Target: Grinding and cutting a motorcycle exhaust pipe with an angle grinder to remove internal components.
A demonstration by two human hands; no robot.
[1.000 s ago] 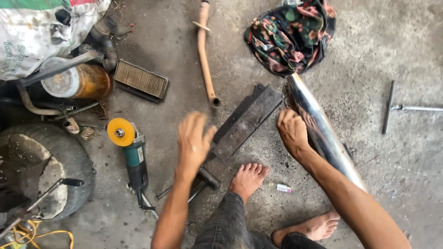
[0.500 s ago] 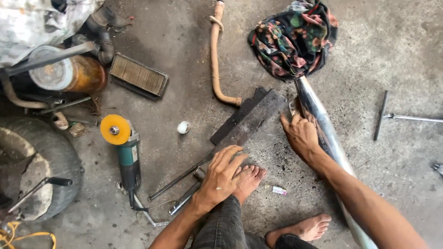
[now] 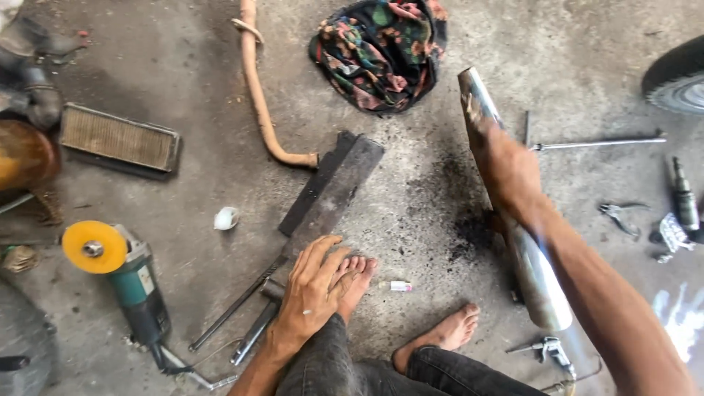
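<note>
Gripping the chrome exhaust pipe (image 3: 532, 271) partway along its length, your right hand (image 3: 506, 165) is closed around the metal, and the pipe runs from its open upper end near the floral cloth bundle (image 3: 381, 51) down toward your right foot (image 3: 440, 337). Your left hand (image 3: 312, 293) lies flat and open, fingers spread, on top of your left foot (image 3: 352, 282), touching no tool. No open container shows its contents here; the bundle is knotted shut and what it holds cannot be told. The pipe is smooth, round and shiny, scuffed near its top; the dark flat steel bar (image 3: 330, 191) just above your left hand is dull and rough, and two thin rods (image 3: 242, 308) lie at its lower end. A curved rusty tube (image 3: 257, 95) bends across the concrete floor (image 3: 183, 198) to meet the bar's upper end. The angle grinder (image 3: 125, 279), with its yellow disc and green body, lies well to your left, its cable trailing toward your knee; a ribbed rectangular filter (image 3: 121, 139) sits above it. To your right lie a long T-handled wrench (image 3: 598, 143), pliers (image 3: 620, 215) and a tyre (image 3: 678, 77) at the edge. Bare, soot-stained concrete lies between the bar and the pipe.
</note>
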